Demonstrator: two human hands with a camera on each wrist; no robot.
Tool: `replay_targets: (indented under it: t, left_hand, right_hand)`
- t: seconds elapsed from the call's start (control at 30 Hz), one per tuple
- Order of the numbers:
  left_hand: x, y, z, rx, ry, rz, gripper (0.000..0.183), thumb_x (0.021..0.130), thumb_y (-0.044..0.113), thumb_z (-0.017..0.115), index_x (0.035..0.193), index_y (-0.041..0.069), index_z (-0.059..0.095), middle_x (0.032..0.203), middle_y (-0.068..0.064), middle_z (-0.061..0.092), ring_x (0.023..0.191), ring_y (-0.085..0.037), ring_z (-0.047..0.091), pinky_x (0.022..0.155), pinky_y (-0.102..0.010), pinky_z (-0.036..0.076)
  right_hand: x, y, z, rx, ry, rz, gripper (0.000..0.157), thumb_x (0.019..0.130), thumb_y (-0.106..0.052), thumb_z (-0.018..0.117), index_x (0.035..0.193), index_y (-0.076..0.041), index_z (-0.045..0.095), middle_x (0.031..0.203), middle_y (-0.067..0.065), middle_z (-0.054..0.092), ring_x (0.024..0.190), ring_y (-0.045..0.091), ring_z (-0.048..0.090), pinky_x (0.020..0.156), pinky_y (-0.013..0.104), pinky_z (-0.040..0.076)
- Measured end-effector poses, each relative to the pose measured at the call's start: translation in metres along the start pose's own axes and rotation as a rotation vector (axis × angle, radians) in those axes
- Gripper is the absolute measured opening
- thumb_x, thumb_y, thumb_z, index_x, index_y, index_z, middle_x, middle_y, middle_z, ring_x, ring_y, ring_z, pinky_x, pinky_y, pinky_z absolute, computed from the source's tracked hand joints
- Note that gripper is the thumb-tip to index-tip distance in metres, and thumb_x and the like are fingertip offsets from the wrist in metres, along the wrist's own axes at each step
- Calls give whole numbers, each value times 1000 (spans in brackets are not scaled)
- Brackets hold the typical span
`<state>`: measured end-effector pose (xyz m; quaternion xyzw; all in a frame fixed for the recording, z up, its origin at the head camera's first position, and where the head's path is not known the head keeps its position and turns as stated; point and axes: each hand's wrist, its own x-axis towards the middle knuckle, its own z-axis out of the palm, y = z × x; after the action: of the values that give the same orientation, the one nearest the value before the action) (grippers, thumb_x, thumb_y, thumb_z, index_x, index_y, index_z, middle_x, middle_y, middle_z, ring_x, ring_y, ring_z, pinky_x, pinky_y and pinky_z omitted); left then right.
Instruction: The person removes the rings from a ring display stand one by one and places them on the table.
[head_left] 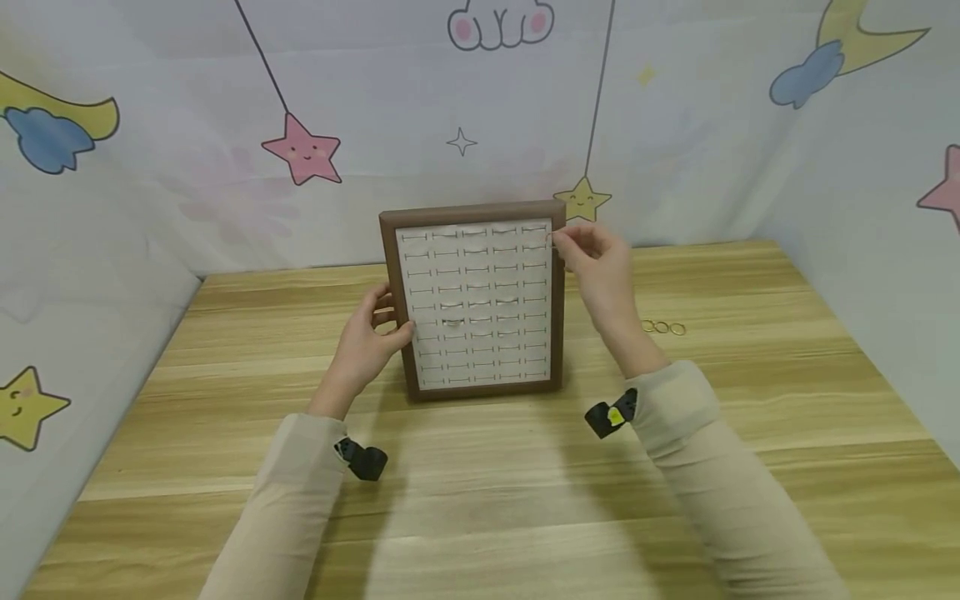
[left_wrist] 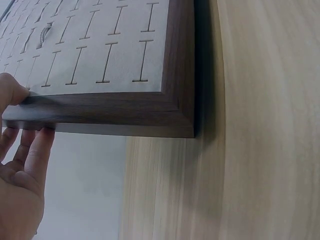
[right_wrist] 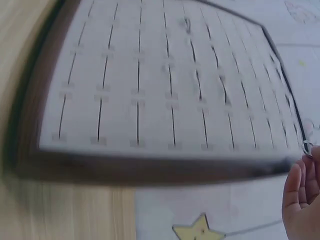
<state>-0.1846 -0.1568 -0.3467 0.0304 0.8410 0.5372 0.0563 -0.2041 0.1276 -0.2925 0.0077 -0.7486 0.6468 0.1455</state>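
A ring display board (head_left: 483, 343) with a brown wood frame and rows of slits in a pale pad stands upright on the table. My left hand (head_left: 363, 346) grips its left edge, thumb on the front and fingers behind, as the left wrist view also shows. My right hand (head_left: 603, 271) is at the upper right corner and pinches a ring (right_wrist: 306, 147) between thumb and fingertips, close to the pad's top slits. Whether the ring touches a slit I cannot tell. Another ring (left_wrist: 45, 33) sits in a slit left of the pad's middle.
Three gold-coloured rings (head_left: 662, 327) lie in a row on the wooden table (head_left: 480, 500), right of the board and beside my right forearm. A white curtain (head_left: 405, 100) printed with stars and moons encloses the back and sides.
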Motion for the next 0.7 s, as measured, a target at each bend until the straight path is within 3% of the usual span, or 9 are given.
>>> replay_targets:
  t: [0.27, 0.47, 0.7]
  left_hand:
    - [0, -1, -1, 2, 6, -8, 73, 92, 15, 59, 152, 10, 19, 148, -17, 36, 136, -34, 40, 103, -48, 46]
    - [1, -2, 0, -2, 4, -8, 73, 92, 15, 59, 152, 10, 19, 148, -17, 36, 136, -34, 40, 103, -48, 46]
    - [1, -1, 0, 0, 2, -14, 74, 92, 16, 59, 153, 12, 18, 148, -16, 36, 136, -33, 39, 103, -48, 46]
  right_hand:
    - [15, 25, -42, -67, 139, 62, 9, 94, -26, 61, 95, -17, 62, 85, -14, 56, 80, 2, 55, 71, 15, 49]
    - [22, 55, -73, -198, 246, 187, 12, 93, -27, 60, 95, -15, 62, 81, -15, 52, 71, 0, 52, 65, 10, 47]
    - [20, 85, -111, -347, 275, 374, 17, 94, -29, 56, 101, -15, 61, 79, -15, 50, 67, -3, 49, 58, 9, 44]
